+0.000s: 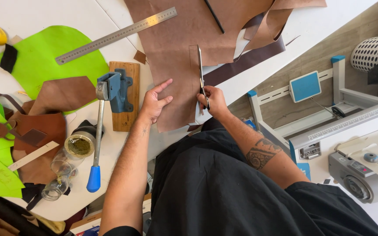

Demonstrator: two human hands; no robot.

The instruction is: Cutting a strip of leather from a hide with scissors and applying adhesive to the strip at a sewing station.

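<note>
White workbench, cluttered at frame left. My right hand (214,99) is closed on the scissors (201,75), mid-cut up the brown leather sheet (173,65) at top centre. Left hand (155,103) lies flat, pinning it. Next I'd say: keep the blade line straight.

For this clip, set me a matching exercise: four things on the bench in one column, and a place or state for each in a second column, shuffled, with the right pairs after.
Things:
1. scissors
2. steel ruler
3. left hand
4. blue-handled press

Places or states:
A. mounted on a wooden block
B. lying partly across the lime green sheet
C. flat on the brown leather piece
D. held in the right hand, blades in the leather

Pairs: 1-D, 2-B, 3-C, 4-A

The right hand holds the scissors by their handles; the brown leather piece overhangs the table edge.
</note>
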